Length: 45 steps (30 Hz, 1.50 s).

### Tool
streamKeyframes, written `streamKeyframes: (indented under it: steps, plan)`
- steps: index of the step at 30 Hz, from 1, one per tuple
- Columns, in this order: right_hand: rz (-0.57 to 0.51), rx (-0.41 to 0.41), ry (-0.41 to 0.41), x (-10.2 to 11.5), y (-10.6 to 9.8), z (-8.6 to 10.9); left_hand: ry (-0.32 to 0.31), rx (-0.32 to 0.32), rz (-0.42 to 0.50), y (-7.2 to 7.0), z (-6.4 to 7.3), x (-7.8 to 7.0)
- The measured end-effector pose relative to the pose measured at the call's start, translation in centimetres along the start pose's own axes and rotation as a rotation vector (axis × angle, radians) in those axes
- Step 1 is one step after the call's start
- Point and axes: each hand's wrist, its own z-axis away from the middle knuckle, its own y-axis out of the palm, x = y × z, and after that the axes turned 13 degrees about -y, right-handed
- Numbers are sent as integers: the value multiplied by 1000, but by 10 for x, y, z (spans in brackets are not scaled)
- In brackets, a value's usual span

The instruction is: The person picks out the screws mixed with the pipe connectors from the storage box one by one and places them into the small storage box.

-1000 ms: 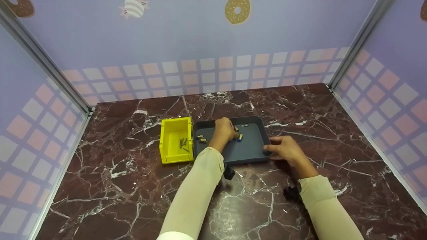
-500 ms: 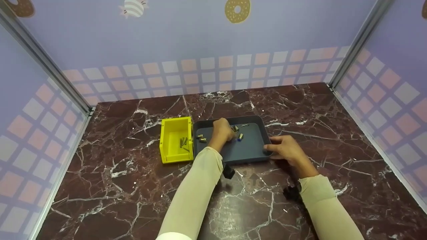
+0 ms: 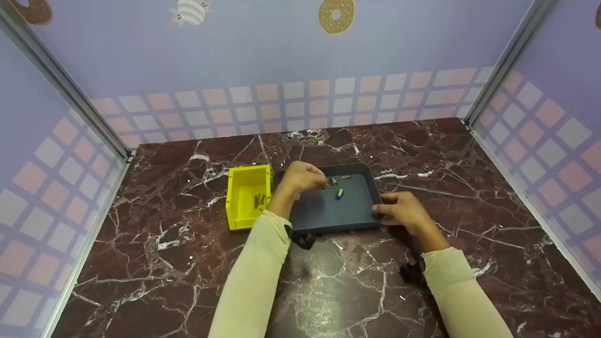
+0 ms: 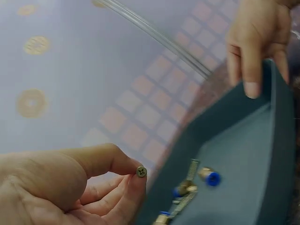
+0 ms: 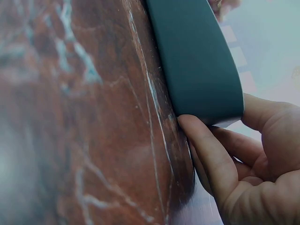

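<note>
Patterned lilac walls (image 3: 263, 51) back a dark red, white-veined table (image 3: 155, 263), where a person in pale sleeves (image 3: 251, 267) works with both hands at a shallow grey tray (image 3: 338, 213). Just beside the tray, at nine o'clock, stands a yellow bin (image 3: 248, 177) with thin metal screws lying inside it. At the tray's four o'clock corner, the right hand (image 3: 407, 213) keeps a narrow grip on the wall, digits on either side. The right-wrist view alone catches a fingertip against the outer face, low down by the table. The left hand (image 3: 300, 177) appears over the tray's ten o'clock side in the head view, its grip closed to a fine pinch of thumb and finger.

Toward twelve o'clock in the tray lies a jumble of metal parts (image 3: 331, 182), with a lone brass fitting (image 4: 209, 176) near it toward one o'clock. The left-wrist view sorts out the jumble: brass pieces with blue collars among threaded shanks. It also reveals the pinched screw (image 4: 141, 172), its round, dull gold head facing the lens and cut with a cross; in the head view it is too small to make out.
</note>
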Motion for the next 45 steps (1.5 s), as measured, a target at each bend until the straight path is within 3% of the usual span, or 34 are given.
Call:
streamKeyframes:
  steps: [5, 9, 12, 18, 29, 37, 45]
  plan:
    - [3, 4, -9, 0, 0, 0, 32, -5, 124, -36, 17, -1]
    - [4, -3, -6, -1, -1, 1, 32, 2, 281, -71, 29, 7]
    - [-9, -9, -3, -1, -3, 1, 22, -30, 346, -95, 36, 16]
    - [-12, -9, 1, -1, -6, 2, -3, -144, 306, -125, 46, 33]
    - [-5, -5, 1, -4, -3, 1, -39, -274, 144, -135, 48, 53]
    - [-2, 11, 3, -2, -2, 1, -39, -290, 77, -138, 52, 59]
    - [-2, 15, 4, 0, -1, 0, -26, -297, 96, -136, 53, 58]
